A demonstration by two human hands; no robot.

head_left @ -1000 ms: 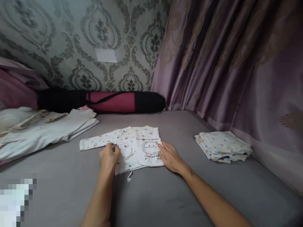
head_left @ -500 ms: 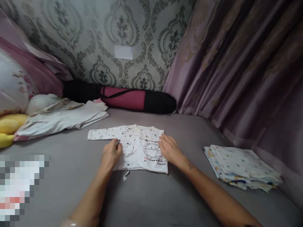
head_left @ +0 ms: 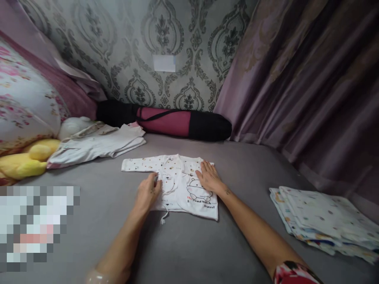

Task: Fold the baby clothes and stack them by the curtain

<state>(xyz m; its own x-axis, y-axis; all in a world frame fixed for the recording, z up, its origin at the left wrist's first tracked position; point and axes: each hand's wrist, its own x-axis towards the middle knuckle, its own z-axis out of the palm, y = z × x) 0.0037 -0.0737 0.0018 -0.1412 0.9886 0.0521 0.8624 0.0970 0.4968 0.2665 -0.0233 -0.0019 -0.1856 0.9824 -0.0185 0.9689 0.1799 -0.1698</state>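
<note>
A small white baby shirt [head_left: 179, 197] with printed dots and a cartoon animal lies on the grey bed sheet. The sleeve on the left is stretched out sideways; the one on the right does not stick out past the body. At the shirt's left side, below that sleeve, my left hand [head_left: 149, 191] has curled fingers closed on the fabric, its fingertips partly hidden. My right hand [head_left: 209, 177] lies flat on the upper right of the shirt, fingers spread, covering part of the animal print. A white tie string [head_left: 164, 217] hangs from the bottom hem.
Folded printed cloths [head_left: 325, 217] are stacked at the right, near the purple curtain [head_left: 266, 79]. Light-coloured clothes [head_left: 103, 144] lie at the left beside a yellow plush toy [head_left: 29, 159] and a floral pillow [head_left: 23, 94]. A black-and-red long bag [head_left: 166, 121] rests against the wall.
My right hand has shifted slightly up on the shirt and its fingers have spread flat. My left hand keeps its place on the shirt. The whole view has turned a little left.
</note>
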